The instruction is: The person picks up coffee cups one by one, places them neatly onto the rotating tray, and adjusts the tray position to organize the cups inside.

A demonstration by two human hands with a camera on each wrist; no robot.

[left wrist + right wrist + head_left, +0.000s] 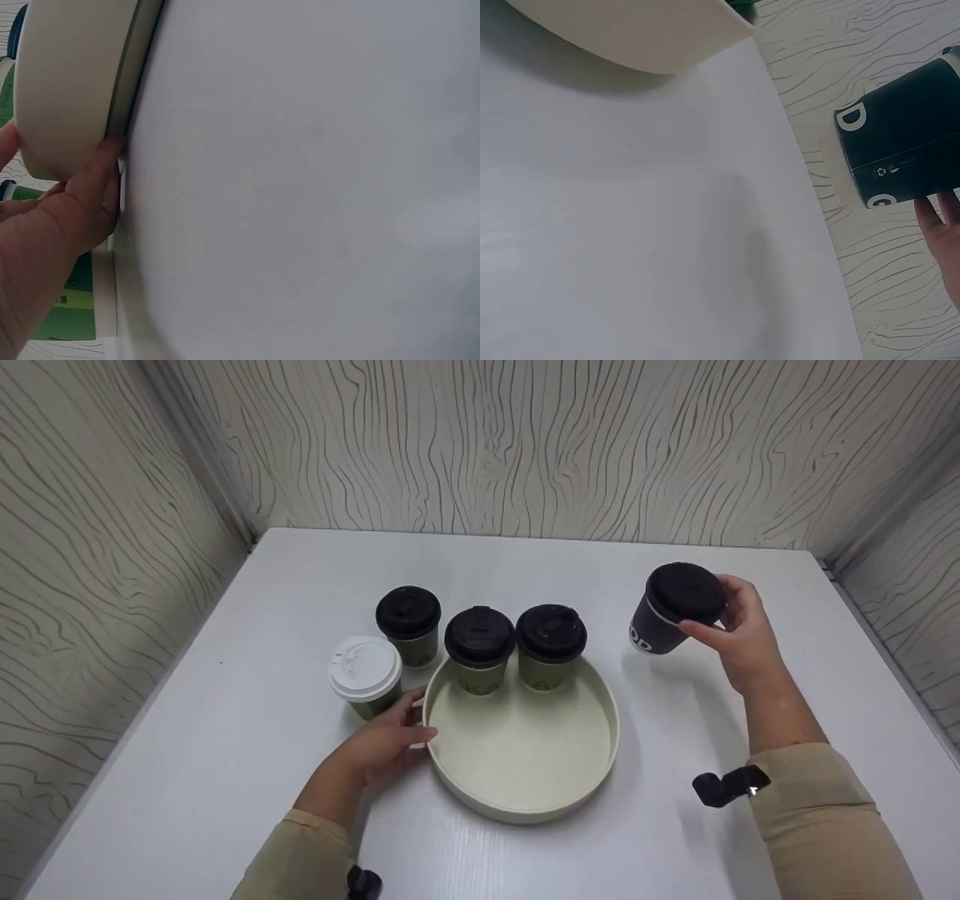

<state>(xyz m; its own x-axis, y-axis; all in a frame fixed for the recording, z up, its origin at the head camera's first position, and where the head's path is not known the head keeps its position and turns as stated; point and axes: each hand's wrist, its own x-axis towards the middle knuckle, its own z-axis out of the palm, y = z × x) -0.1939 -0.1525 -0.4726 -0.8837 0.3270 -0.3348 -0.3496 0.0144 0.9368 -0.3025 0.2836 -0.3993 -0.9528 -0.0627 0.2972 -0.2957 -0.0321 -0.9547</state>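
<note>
My left hand (381,744) grips the left rim of a round cream tray (525,765), its thumb over the edge. In the left wrist view, the fingers curl under the tray's wall (67,82). At the right, my right hand (750,643) holds a dark paper cup (654,624) with a black lid, tilted and raised above the table. White lettering shows on that cup's side (900,142) in the right wrist view. Two green cups with black lids, one (480,649) left of the other (551,645), stand side by side at the tray's back edge.
A green cup with a white lid (366,667) stands just left of the tray, close to my left hand. Behind it is another green cup with a black lid (409,615). The white table (225,750) is bordered by wood-patterned panels (487,450) at the back and sides.
</note>
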